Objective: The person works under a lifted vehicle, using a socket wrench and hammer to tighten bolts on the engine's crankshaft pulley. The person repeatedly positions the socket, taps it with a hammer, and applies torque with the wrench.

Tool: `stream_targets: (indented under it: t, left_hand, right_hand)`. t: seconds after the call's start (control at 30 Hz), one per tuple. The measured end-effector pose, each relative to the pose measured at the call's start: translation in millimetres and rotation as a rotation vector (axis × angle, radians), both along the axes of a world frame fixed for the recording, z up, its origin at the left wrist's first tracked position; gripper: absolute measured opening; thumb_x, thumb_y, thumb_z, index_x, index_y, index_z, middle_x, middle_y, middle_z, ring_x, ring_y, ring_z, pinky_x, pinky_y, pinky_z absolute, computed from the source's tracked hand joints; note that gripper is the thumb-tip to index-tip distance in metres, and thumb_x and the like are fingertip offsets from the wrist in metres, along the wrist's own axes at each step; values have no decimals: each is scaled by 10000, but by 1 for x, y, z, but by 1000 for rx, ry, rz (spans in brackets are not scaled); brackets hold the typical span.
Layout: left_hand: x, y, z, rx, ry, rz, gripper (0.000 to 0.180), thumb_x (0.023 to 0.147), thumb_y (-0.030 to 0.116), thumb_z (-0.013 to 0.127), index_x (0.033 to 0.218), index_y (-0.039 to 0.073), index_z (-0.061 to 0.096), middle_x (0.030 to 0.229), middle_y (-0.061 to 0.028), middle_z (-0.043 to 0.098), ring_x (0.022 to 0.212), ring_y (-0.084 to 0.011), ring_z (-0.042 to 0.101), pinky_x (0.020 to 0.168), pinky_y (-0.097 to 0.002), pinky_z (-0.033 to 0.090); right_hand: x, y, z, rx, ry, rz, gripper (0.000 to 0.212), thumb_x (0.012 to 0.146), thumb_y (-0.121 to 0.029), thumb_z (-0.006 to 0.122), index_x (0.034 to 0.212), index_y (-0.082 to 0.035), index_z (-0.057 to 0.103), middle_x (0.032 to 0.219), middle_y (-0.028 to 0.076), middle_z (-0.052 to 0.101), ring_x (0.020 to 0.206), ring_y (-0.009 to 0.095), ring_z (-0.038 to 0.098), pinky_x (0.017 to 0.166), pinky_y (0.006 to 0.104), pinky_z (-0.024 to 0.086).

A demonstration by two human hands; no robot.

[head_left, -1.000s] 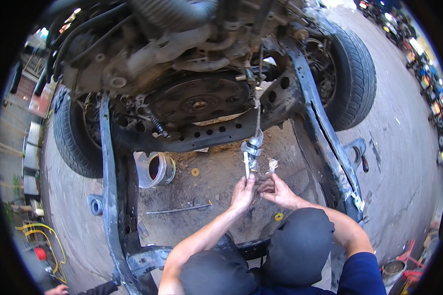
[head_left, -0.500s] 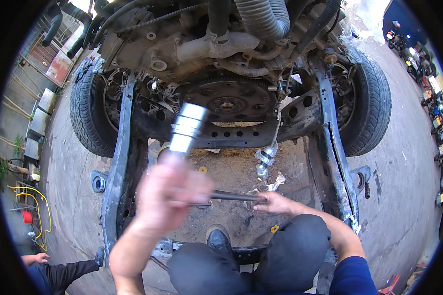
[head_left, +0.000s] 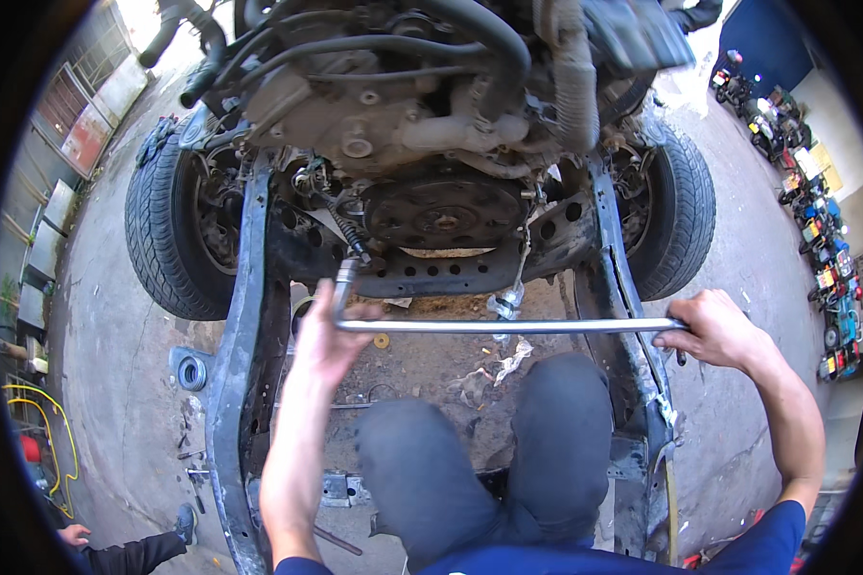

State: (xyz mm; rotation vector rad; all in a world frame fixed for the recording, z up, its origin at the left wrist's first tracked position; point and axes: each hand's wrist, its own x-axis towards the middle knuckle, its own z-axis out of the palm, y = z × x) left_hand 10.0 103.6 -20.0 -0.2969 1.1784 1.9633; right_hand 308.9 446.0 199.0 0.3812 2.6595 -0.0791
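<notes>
A long steel breaker bar (head_left: 508, 327) lies almost level across the frame, over my knees' far side. My right hand (head_left: 711, 328) is wrapped round its right end. At the bent left end, my left hand (head_left: 328, 333) holds the corner, some fingers partly hidden behind it. A socket (head_left: 345, 272) on this end points away from me. It is at the lower end of a dark shaft with a coil spring (head_left: 347, 228), left of the round flywheel (head_left: 443, 217); whether the socket is seated on anything I cannot tell.
Frame rails, the left one (head_left: 228, 374) and the right one (head_left: 616, 287), run along both sides. The engine (head_left: 403, 115) hangs ahead between two tyres (head_left: 168, 235). Paper scraps (head_left: 513, 358) lie on the ground. Another person's leg (head_left: 139, 554) shows at lower left.
The bar has swung from upright socket near my face to lying level, its socket lowered toward the spring shaft. My right hand has moved out to the right along with its end.
</notes>
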Motion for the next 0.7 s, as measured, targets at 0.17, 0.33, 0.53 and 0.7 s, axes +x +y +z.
stream_targets:
  t: [0.17, 0.33, 0.53, 0.7]
  left_hand:
    - [-2, 72, -61, -21, -381, -121, 464, 1067, 450, 489, 1188, 36, 658, 817, -58, 548, 904, -245, 591, 953, -459, 498]
    - [-12, 149, -84, -79, -382, -81, 407, 1036, 427, 544, 972, 41, 658, 679, -22, 491, 602, -196, 528, 695, -406, 503]
    - [-12, 200, -102, -190, -366, 123, 452, 988, 511, 612, 796, 106, 668, 631, 7, 471, 538, -172, 443, 537, -377, 327]
    - [-18, 212, -102, -149, -365, 187, 259, 1030, 362, 608, 974, 110, 633, 721, 35, 556, 524, -78, 395, 542, -270, 370]
  right_hand:
    - [-6, -31, 65, 256, -121, 18, 387, 877, -405, 743, 794, -50, 613, 660, 159, 642, 660, 397, 662, 633, 487, 521]
    - [-35, -47, 111, 466, -86, 37, 362, 866, -367, 747, 780, -53, 588, 672, 157, 649, 647, 390, 656, 616, 482, 504]
    - [-89, -19, 119, 548, -45, 227, 335, 825, -336, 781, 785, -47, 617, 698, 128, 622, 678, 357, 637, 634, 468, 484]
    - [-112, 4, 121, 573, -127, 137, 377, 789, -369, 810, 800, -69, 582, 694, 81, 575, 715, 325, 598, 710, 473, 444]
